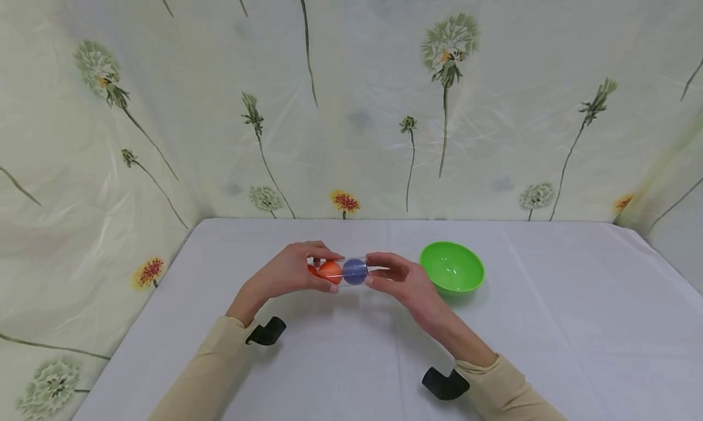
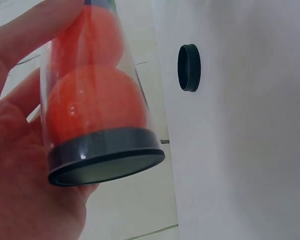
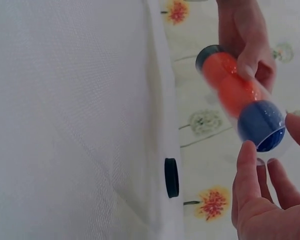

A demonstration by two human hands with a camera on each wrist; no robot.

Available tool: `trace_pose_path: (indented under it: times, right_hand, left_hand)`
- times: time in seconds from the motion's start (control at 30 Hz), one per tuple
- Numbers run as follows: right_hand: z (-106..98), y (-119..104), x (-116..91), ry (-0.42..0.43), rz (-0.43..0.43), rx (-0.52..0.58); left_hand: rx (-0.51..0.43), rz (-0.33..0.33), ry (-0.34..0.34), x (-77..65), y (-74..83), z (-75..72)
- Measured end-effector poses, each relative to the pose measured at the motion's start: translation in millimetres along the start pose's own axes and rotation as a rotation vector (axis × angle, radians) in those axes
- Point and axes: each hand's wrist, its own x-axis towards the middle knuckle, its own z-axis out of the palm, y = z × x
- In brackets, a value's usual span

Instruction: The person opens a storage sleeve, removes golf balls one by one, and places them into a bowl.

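Note:
A clear tube (image 2: pixel 132 80) lies level above the table, and my left hand (image 1: pixel 288 268) grips it around its left part. Inside are two orange balls (image 3: pixel 240 95) and, at the right end, a blue ball (image 1: pixel 355 271). A black cap (image 2: pixel 107 152) closes the tube's left end. The right end shows a bare rim, with the blue ball just within it. My right hand (image 1: pixel 409 284) has its thumb and fingertips around that rim, pinching it. A second black cap (image 2: pixel 190 67) stands on its edge on the table in both wrist views; the head view does not show it.
Beside my right hand stands a bright green bowl (image 1: pixel 453 267), with nothing seen inside. A white cloth covers the table (image 1: pixel 555 323). Flower-printed sheeting (image 1: pixel 351 104) hangs behind its far edge and at the sides. A black wrist device (image 1: pixel 446 384) sits at each cuff.

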Motion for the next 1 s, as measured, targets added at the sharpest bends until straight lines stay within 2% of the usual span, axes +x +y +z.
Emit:
trace_pose_path:
  times: [0.37, 0.6, 1.0]
  right_hand:
    - [2, 3, -2, 0.003, 0.021, 0.040]
    - [3, 5, -3, 0.012, 0.031, 0.037]
    - [4, 6, -4, 0.027, 0.031, 0.062]
  left_hand:
    - [0.026, 0.013, -0.005, -0.1, 3.6, -2.6]
    - [0.100, 0.039, 0.011, -1.2, 7.1, -1.5]
    - [0.178, 0.031, 0.025, -0.9, 11.1, 3.7]
